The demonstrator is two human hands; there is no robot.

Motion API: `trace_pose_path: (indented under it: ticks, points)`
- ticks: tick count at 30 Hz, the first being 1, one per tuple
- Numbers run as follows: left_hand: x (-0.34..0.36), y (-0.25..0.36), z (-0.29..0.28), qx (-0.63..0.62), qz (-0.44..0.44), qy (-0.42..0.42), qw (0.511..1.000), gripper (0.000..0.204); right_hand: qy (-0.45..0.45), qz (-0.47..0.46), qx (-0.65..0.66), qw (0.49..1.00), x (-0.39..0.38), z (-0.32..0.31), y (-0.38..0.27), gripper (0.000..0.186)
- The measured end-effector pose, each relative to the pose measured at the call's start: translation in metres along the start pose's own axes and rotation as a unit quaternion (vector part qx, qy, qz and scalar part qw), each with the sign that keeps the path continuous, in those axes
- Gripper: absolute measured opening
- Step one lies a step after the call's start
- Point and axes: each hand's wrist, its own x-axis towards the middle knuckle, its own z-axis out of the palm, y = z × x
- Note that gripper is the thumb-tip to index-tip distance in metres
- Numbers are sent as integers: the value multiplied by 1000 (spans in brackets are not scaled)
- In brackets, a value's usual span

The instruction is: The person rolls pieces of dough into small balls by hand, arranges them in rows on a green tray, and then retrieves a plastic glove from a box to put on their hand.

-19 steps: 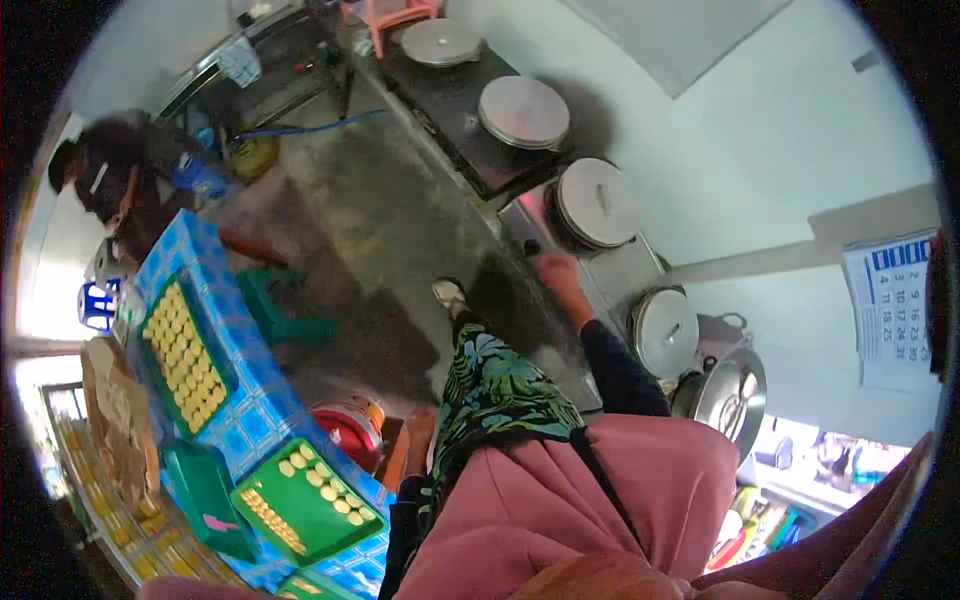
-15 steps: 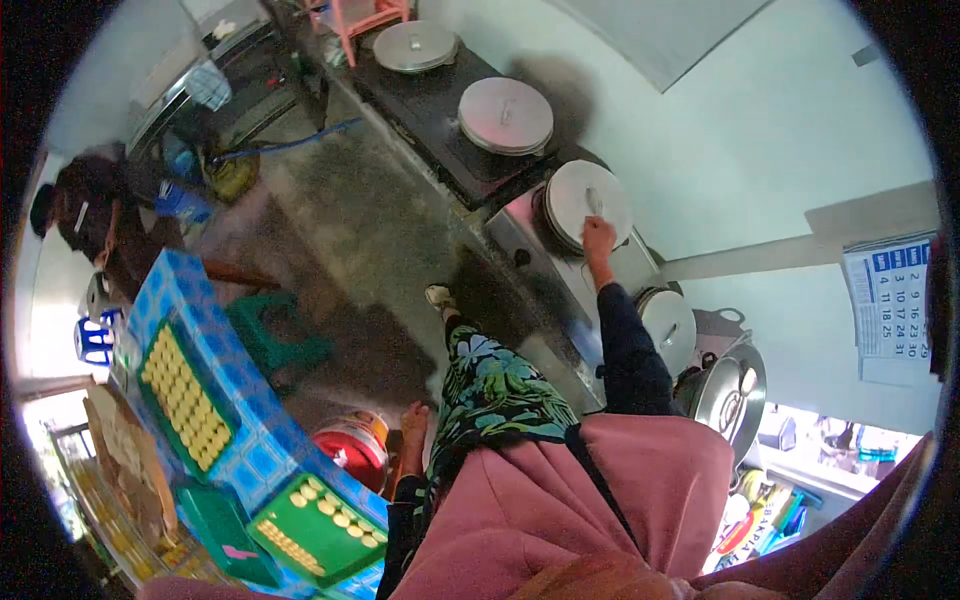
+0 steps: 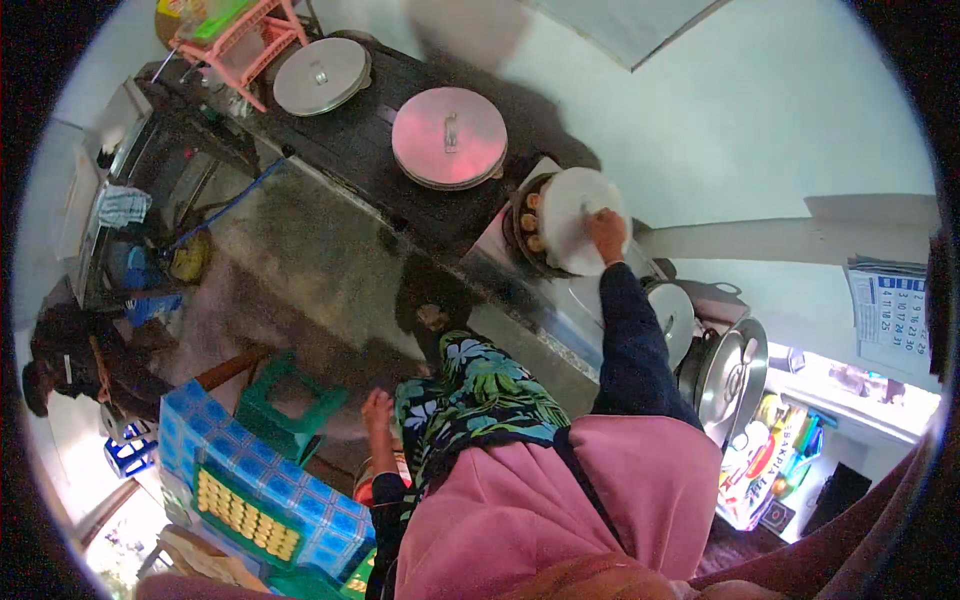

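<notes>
In the head view, from where I stand, the right hand [image 3: 605, 236] is clenched at the middle of a pale round lid [image 3: 580, 245], its fingers hiding the handle. The lid sits off to the right over a round pan [image 3: 512, 230], leaving the left part uncovered, where at least 3 browned round pastries [image 3: 528, 221] show. The lid is blurred, so I can't tell whether it touches the pan's rim.

The left hand [image 3: 377, 410] hangs beside the leafy-patterned skirt [image 3: 490, 390], fingers curled; I can't tell how tightly, and I see nothing in it. It is near a green plastic stool [image 3: 285, 400].

Along the dark counter [image 3: 385, 120] are 2 more lidded pans, 1 under a pink-lit lid [image 3: 450, 138] and 1 under a grey lid [image 3: 322, 77], near a pink plastic rack [image 3: 240, 55]. At lower left, a green tray [image 3: 206, 503] of pale pastries rests on a blue checked tablecloth [image 3: 215, 420].
</notes>
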Motion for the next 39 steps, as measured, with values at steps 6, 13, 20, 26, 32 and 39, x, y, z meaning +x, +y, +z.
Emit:
trace_pose_path:
  ticks: [6,13,20,26,32,39]
  points:
    - [-15,47,-27,-9,-23,78,997,41,116,-45,-269,955,-81,-102,164,28]
    - [34,93,-71,-130,-93,-123,979,18,147,161,-156,963,-172,-116,186,22]
    - [78,165,-48,6,3,-146,989,12,130,125,104,978,-95,-56,45,35]
    - [43,170,31,71,0,50,996,28,114,37,158,980,-26,-5,-55,38]
    - [23,119,30,129,54,38,989,32,26,-32,21,999,-21,4,-86,37]
    - [26,73,25,422,115,57,898,42,190,-175,75,963,27,14,-153,36]
